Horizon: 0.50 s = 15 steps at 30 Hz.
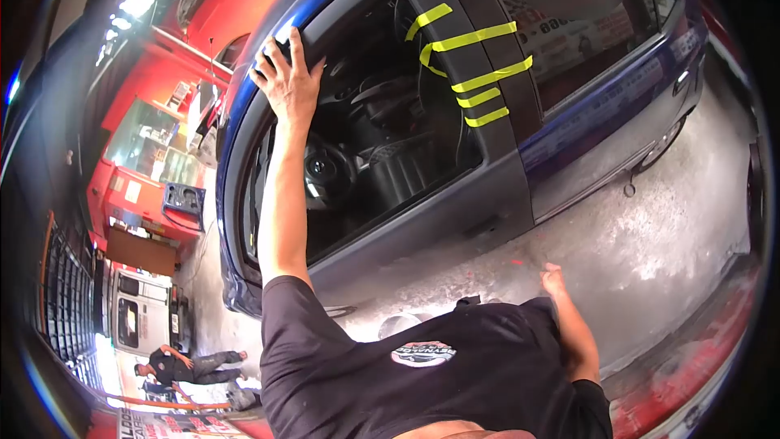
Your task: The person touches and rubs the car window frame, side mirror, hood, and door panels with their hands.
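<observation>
My left hand [288,81] is raised with its fingers spread on the blue roof edge [286,23] of a car, just above the open front window. My right hand [553,278] hangs low beside the car, over the floor, with its fingers curled; whether it holds anything is too small to make out. Strips of yellow tape [490,77] cross the dark pillar between the front and rear doors. Through the front window, the steering wheel [319,167] and dark seats show. The front door [422,248] has a dull, dark grey surface.
A person [175,364] in dark clothes is in the lower left background, near a parked silver vehicle [142,317]. A loose door panel [184,205] leans by the red wall. The grey concrete floor [634,252] runs alongside the car.
</observation>
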Motion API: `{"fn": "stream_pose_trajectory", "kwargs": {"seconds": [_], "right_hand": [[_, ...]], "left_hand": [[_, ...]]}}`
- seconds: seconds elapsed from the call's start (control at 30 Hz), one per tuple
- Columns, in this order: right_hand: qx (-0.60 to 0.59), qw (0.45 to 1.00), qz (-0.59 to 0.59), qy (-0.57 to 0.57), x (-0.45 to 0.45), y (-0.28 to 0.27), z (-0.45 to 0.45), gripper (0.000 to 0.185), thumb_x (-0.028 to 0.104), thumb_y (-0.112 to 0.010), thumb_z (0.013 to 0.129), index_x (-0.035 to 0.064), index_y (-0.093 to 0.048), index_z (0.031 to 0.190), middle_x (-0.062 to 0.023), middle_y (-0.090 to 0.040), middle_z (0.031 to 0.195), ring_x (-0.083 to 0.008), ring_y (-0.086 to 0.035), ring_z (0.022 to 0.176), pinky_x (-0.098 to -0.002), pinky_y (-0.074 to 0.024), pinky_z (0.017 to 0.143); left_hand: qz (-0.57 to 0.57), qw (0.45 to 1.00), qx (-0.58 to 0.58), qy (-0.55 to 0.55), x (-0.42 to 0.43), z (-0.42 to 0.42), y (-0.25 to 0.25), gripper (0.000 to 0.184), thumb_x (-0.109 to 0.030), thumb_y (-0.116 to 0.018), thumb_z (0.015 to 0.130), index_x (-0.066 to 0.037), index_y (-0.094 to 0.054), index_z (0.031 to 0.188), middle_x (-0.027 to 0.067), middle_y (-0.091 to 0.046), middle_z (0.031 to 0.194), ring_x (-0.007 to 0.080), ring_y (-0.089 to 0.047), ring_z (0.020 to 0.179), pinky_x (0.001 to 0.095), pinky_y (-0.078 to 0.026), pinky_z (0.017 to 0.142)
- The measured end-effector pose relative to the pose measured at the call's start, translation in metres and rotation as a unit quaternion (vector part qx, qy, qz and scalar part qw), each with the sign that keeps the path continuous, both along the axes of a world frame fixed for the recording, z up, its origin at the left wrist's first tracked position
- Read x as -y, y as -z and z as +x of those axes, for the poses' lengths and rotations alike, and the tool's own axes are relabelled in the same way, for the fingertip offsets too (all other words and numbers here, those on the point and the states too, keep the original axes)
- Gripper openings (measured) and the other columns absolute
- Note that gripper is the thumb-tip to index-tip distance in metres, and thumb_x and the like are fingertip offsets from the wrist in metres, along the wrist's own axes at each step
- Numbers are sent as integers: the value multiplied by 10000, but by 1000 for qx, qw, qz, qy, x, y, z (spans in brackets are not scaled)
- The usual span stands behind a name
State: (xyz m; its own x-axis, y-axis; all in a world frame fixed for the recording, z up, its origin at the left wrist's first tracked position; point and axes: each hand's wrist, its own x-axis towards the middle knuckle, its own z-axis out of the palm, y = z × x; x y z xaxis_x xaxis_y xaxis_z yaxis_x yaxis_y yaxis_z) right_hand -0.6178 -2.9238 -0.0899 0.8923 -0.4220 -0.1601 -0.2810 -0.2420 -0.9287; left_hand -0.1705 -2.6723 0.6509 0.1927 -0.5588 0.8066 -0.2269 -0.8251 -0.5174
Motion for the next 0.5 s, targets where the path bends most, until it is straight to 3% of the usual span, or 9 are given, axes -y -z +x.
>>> {"fn": "stream_pose_trajectory", "kwargs": {"seconds": [0.07,0.17,0.23,0.3,0.33,0.37,0.4,0.47,0.5], "right_hand": [[-132,988,63,53,21,16,-28,503,6,-515,899,-9,-605,1394,-197,-729,955,-226,-665,574,-370,-559,541],[-84,991,-102,38,59,156,-88,427,52,-512,933,-18,-621,1341,-201,-743,907,-246,-674,562,-394,-561,527],[-220,974,-42,38,70,92,-118,390,152,-518,982,-9,-627,1320,-197,-736,806,-258,-678,553,-412,-551,502],[-224,972,41,63,80,53,-136,344,229,-506,1002,-17,-743,1040,-187,-714,691,-276,-689,528,-415,-568,508],[-196,962,-182,-48,93,151,-161,339,202,-504,986,-23,-724,862,-183,-704,665,-276,-678,509,-400,-547,472],[-220,975,3,3,94,60,-153,309,182,-507,957,-24,-714,856,-173,-679,641,-259,-643,480,-390,-502,424],[-223,970,51,79,90,28,-152,298,165,-499,941,-21,-731,948,-164,-666,640,-241,-633,474,-380,-493,412],[-200,973,50,101,91,16,-151,396,142,-489,944,-11,-693,1247,-163,-647,647,-217,-609,457,-370,-492,404],[-191,978,-14,84,92,28,-153,406,141,-505,933,-5,-694,1262,-192,-678,707,-257,-645,521,-397,-535,482]], "left_hand": [[-7,1000,-14,-2,3,-3,0,882,-526,-792,833,-211,-421,1568,218,-462,1472,448,-455,1321,636,-349,1098],[-10,1000,-20,-4,7,-4,-2,874,-547,-786,829,-202,-434,1551,230,-451,1491,463,-428,1371,685,-337,1093],[1,1000,-8,-18,6,7,-1,905,-661,-748,810,-195,-462,1530,251,-450,1498,489,-420,1379,742,-337,1066],[2,1000,-22,-11,14,8,-4,949,-735,-711,807,-138,-467,1503,268,-445,1506,506,-417,1390,776,-334,1051],[0,1000,-26,-15,17,8,-4,1017,-777,-686,802,-92,-441,1512,268,-457,1497,487,-428,1396,773,-346,1039],[11,999,-17,-25,17,14,-4,1076,-811,-672,788,-52,-428,1510,259,-474,1493,463,-446,1395,758,-365,1029],[33,999,-1,-42,18,16,-6,1123,-839,-673,758,-37,-429,1505,249,-485,1493,442,-455,1396,723,-396,1021],[65,997,29,-11,17,24,-11,1158,-855,-690,725,-16,-442,1486,244,-566,1410,440,-545,1308,620,-475,986],[80,996,27,7,15,27,-13,1147,-843,-703,725,-10,-449,1472,253,-579,1381,447,-575,1258,608,-491,966]]}}
